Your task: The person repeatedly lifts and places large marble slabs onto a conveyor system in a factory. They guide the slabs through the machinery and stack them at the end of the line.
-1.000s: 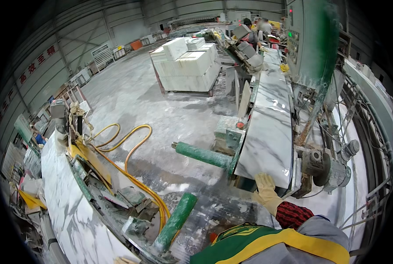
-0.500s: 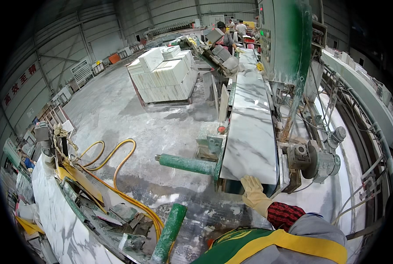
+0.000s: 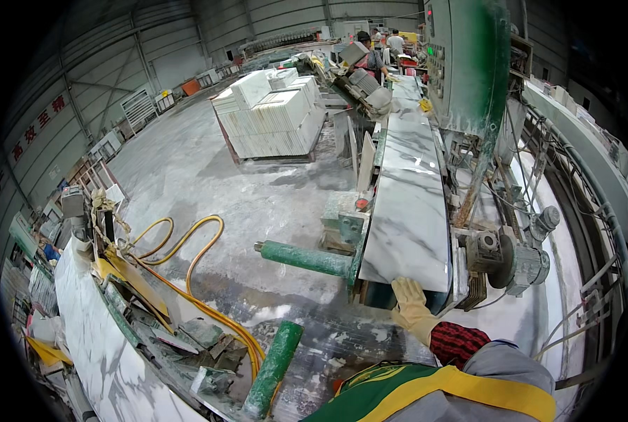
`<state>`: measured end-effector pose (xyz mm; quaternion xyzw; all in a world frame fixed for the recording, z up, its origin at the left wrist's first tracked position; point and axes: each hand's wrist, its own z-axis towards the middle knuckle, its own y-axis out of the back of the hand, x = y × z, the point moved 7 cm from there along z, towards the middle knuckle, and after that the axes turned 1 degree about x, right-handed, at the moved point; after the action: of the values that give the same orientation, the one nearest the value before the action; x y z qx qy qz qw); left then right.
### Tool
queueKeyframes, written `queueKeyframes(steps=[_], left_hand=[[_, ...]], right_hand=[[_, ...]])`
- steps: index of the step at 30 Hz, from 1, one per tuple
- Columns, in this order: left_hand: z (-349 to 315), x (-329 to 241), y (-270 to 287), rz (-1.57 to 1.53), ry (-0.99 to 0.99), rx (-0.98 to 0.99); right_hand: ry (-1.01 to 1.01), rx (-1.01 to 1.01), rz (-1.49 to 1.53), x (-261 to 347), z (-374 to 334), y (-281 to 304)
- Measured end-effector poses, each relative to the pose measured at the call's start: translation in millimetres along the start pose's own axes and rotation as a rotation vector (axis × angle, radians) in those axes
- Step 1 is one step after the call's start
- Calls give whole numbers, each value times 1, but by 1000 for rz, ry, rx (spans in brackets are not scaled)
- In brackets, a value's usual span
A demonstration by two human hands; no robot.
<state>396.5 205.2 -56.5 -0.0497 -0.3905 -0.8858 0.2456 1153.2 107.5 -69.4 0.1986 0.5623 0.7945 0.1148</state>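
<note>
My right hand (image 3: 413, 308), in a cream work glove with a red and black checked cuff, reaches in from the lower right. Its fingers are stretched out and rest against the near edge of a long white marble slab (image 3: 405, 225) with grey veins. The slab lies lengthwise on a machine bed, and its polished face catches reflections. Beyond it, more veined marble (image 3: 416, 130) continues along the bed. My left hand is out of the picture.
A motor (image 3: 526, 267) juts out right of the bed, below a green control cabinet (image 3: 468, 70). Green rollers (image 3: 307, 258) stick out left. Yellow hoses (image 3: 208, 302) coil on the floor near a marble panel (image 3: 103, 330). Stacked white slabs (image 3: 272, 123) and a co-worker (image 3: 370, 60) are farther off.
The whole view has shifted slightly to the right across the picture. My right hand stays at the slab's near edge, its fingers a little more upright.
</note>
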Motion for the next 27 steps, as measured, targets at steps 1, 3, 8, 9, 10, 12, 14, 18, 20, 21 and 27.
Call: queueKeyframes(steps=[1,3,8,9,10,12,14,18,20,21,27], left_hand=[[2,-1,2,4,2,-10],[4,-3,5,10,5,-31],[5,-3,7,12,15,6],[5,-2,7,13,17,16],[5,-3,6,11,16,28],[6,-5,6,11,18,49],[6,-5,5,9,18,66],[9,-6,7,-2,26,104],[10,-6,6,-1,24,123],[9,-4,6,-1,24,133],[12,-4,8,-10,36,199]], right_hand=[[-6,3,2,0,1,1],[-19,11,5,-1,3,2],[-30,4,-4,0,6,4],[-33,8,0,0,7,5],[-32,-2,2,0,8,5],[-28,-22,6,0,9,5],[-24,-39,-1,0,9,4],[-15,-50,-6,-1,12,3],[-20,-58,-12,0,12,5],[-23,-61,-15,0,12,6],[-18,-150,-56,-4,15,7]])
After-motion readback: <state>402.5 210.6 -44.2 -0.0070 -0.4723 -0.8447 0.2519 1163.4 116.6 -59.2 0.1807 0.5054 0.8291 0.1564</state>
